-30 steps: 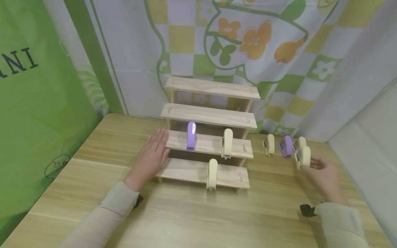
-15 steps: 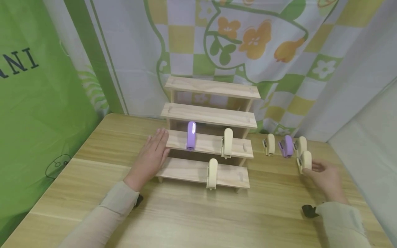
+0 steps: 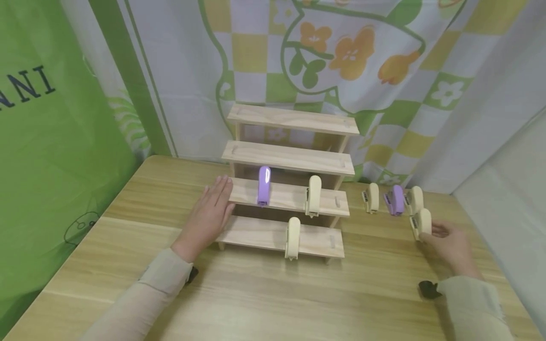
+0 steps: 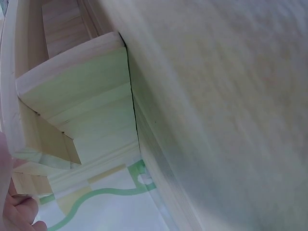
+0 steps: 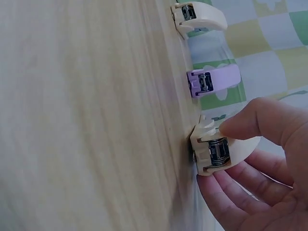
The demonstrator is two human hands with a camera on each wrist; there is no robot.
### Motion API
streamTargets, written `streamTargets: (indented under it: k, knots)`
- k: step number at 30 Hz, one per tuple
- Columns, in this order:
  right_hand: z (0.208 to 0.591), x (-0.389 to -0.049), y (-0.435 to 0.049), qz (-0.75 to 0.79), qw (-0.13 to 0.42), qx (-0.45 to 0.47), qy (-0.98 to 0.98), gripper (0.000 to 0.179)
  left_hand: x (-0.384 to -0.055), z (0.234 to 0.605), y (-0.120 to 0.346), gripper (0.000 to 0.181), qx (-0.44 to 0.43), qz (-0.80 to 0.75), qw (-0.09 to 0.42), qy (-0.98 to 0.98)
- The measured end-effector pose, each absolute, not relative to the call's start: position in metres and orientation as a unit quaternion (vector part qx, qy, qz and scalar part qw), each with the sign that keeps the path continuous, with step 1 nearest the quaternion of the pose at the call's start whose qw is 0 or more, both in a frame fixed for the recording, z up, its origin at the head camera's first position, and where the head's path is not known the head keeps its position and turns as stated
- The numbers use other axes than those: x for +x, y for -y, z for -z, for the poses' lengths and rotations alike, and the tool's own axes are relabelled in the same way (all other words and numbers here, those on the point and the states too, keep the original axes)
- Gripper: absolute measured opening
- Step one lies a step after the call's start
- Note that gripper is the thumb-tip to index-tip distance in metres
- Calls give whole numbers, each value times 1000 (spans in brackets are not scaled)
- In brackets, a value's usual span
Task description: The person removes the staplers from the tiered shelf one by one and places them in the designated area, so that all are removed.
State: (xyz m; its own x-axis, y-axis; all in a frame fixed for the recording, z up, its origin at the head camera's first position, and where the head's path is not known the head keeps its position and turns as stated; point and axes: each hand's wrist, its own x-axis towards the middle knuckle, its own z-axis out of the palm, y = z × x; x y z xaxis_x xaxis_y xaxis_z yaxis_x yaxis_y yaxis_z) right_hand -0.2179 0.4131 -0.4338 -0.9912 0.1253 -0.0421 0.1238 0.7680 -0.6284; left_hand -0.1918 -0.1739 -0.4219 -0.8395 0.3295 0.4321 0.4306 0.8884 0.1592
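The four-step wooden stand (image 3: 286, 157) is set on the table (image 3: 256, 298); at its left end lies the left hand (image 3: 204, 218), fingers straight and near together, their tips against the end of the second step from the bottom, gripping nothing; well out to the right of the stand, the right hand (image 3: 452, 244) pinches a cream stapler (image 3: 423, 221), thumb on one side and fingers on the other, as the right wrist view shows; whether that stapler's base touches the tabletop I cannot tell; just behind it, also to the right of the stand, is another cream stapler (image 3: 416, 199), partly covered in the right wrist view; between that one and the stand are a purple stapler (image 3: 396, 200) and, nearest the stand's right end, a beige stapler (image 3: 373, 197), both upright on the table; on the stand's second step from the bottom are a glossy purple stapler (image 3: 264, 185), left of its middle, and a pale yellow stapler (image 3: 313, 195), toward its right end; on the stand's lowest step, right of its middle, is a yellowish stapler (image 3: 292, 237); behind the stand hangs a patterned curtain (image 3: 350, 57) with orange flowers; far to its left is a green cloth (image 3: 51, 156) with dark lettering.
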Motion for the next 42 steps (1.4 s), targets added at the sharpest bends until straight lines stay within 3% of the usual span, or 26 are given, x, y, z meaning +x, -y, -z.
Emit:
streamTargets:
  k: [22,32,42]
  knots:
    - [434,-210,-417,-341,-15,-64,938,71,-192,420,169,61,-204,129,202,949]
    - [397,-202,-373,-376,108,-90,916,57,-193,423,170,61,-208,127,208,947]
    - [359,-190,-301,-413,220,-4,884,38,-191,420,172,60,-208,126,211,947]
